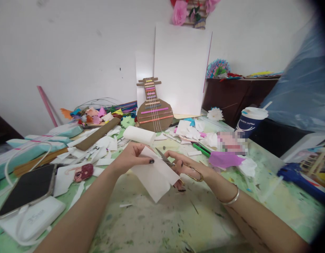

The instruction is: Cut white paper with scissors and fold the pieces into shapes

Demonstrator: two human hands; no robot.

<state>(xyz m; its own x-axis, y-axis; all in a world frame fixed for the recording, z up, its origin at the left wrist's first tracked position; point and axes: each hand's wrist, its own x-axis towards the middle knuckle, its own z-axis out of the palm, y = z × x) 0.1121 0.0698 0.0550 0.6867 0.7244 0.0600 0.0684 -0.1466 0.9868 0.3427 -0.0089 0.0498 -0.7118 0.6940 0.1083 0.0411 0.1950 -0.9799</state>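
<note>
My left hand [133, 158] pinches a sheet of white paper [151, 179] near its upper edge, thumb on top. In my right hand [183, 163] is a pair of scissors [164, 159] with gold-coloured handles, my fingers through the loops. The blades point up and left, lying at the paper's upper right edge; whether they are cutting into it I cannot tell. The sheet tilts over the table, its lower corner hanging toward me. Just behind my hands lies a roll of white paper [139, 135].
A phone [27, 189] rests on a white power bank [43, 214] at the left. Paper scraps [99, 151] litter the table. Behind stands a cardboard lute [155, 114] against a white board [182, 70]. A coffee cup [248, 123] and purple paper [225, 160] are at the right.
</note>
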